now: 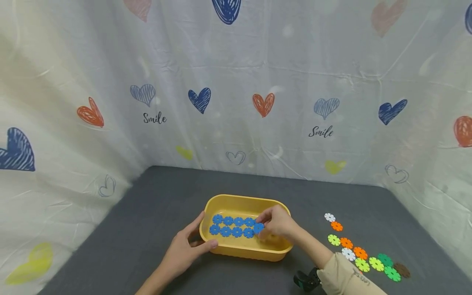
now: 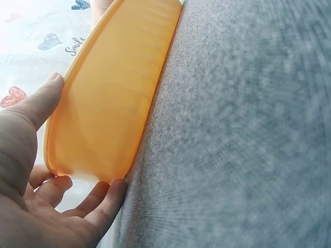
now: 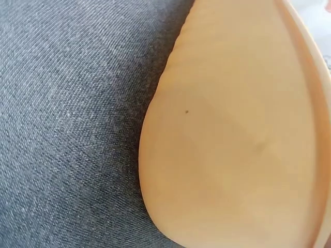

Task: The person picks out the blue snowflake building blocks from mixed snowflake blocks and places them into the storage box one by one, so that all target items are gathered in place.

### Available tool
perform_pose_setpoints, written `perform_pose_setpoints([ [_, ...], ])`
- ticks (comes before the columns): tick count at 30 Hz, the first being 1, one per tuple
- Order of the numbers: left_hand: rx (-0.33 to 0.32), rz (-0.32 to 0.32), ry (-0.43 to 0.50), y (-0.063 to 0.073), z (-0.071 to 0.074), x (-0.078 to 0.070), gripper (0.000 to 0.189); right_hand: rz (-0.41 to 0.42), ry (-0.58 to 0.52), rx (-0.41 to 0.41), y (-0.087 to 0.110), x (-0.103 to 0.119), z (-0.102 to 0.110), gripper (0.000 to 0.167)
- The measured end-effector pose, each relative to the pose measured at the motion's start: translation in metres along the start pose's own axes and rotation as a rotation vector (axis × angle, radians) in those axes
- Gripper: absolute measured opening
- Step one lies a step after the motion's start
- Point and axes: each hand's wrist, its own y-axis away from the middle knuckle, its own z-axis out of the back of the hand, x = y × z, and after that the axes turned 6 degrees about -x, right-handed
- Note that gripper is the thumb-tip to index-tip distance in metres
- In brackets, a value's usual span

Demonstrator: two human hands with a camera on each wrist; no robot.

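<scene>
A yellow plastic tub (image 1: 250,253) stands on the dark cloth. My left hand (image 1: 182,248) grips its left end; in the left wrist view the thumb lies at the rim and the fingers wrap the end wall (image 2: 88,129). Inside, several blue snowflake discs (image 1: 237,232) lie in two rows on the floor of the tub. My right hand (image 1: 276,221) reaches over the right side and pinches another blue snowflake disc (image 1: 259,228) at the right end of the rows. Only the tub's outer wall (image 3: 232,144) shows in the right wrist view; the hand is hidden there.
Right of the tub, loose snowflake discs in white, orange, yellow-green, green and brown (image 1: 401,270) lie along a slanting line on the cloth. A black strapped device (image 1: 307,281) sits by the right sleeve. A white curtain (image 1: 236,135) printed with hearts hangs behind and at both sides.
</scene>
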Motion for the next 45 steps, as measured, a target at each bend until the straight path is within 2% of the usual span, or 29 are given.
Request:
perform_pose_setpoints([
  [6,0.004,-0.002,0.001,0.001,0.000,0.000,0.090,-0.004,0.085,-0.030,0.003,0.001,-0.004,0.034],
  [15,0.011,0.005,-0.007,0.002,0.001,-0.001,0.090,0.046,0.193,-0.032,0.006,-0.004,-0.010,0.035],
  [20,0.006,0.002,-0.018,0.003,0.002,-0.002,0.090,0.070,0.181,-0.043,0.006,-0.005,-0.011,0.039],
  [23,0.007,-0.001,-0.012,0.002,0.003,-0.002,0.090,0.115,0.149,-0.064,0.005,-0.004,-0.009,0.038],
  [30,0.005,-0.007,-0.014,-0.001,0.004,-0.002,0.090,0.251,0.109,-0.180,0.014,0.002,-0.002,0.017],
  [33,0.000,-0.006,-0.022,-0.002,0.004,-0.002,0.091,0.271,0.121,-0.230,0.020,0.005,0.000,0.014],
  [36,0.001,-0.006,-0.032,-0.002,0.004,-0.002,0.091,0.263,0.139,-0.262,0.027,0.007,0.004,0.012],
  [42,0.016,0.015,-0.028,-0.002,0.002,-0.002,0.094,0.195,0.162,-0.293,0.046,0.007,0.017,0.013],
  [45,-0.003,0.023,-0.036,0.000,0.003,-0.005,0.096,0.171,0.177,-0.315,0.054,0.005,0.025,0.014],
])
